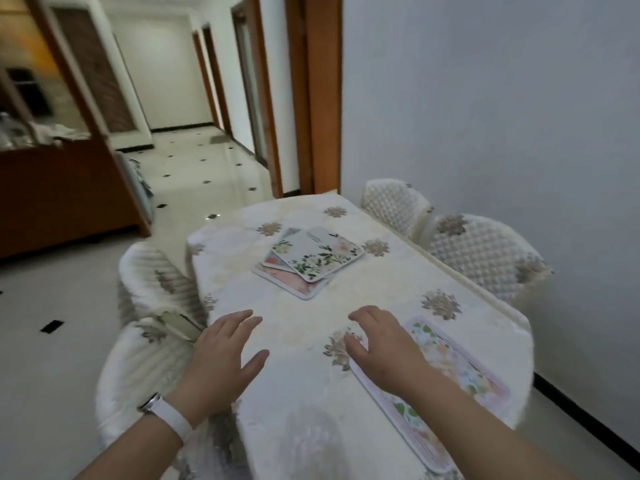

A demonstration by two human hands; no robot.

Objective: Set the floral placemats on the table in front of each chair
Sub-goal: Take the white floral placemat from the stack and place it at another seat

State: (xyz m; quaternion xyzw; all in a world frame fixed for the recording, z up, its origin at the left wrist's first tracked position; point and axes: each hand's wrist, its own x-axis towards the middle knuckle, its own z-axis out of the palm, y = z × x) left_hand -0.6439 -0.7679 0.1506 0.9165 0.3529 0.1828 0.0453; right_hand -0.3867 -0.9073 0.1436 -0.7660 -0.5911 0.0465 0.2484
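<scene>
A loose stack of floral placemats [313,259] lies near the middle of the table [374,289], which has a cream floral cloth. One pink-edged floral placemat [460,362] lies flat near the table's right side, by the near right chair [485,251]. My right hand [381,344] hovers over that mat's left edge, fingers spread and holding nothing. Over the table's left edge, my left hand [225,355] is open with a white watch band on its wrist.
Two quilted white chairs stand on the right against the wall, the far one [394,206] behind the near one. Two more covered chairs [156,282] are on the left. A wooden cabinet [62,199] stands at the far left; a tiled hallway runs beyond.
</scene>
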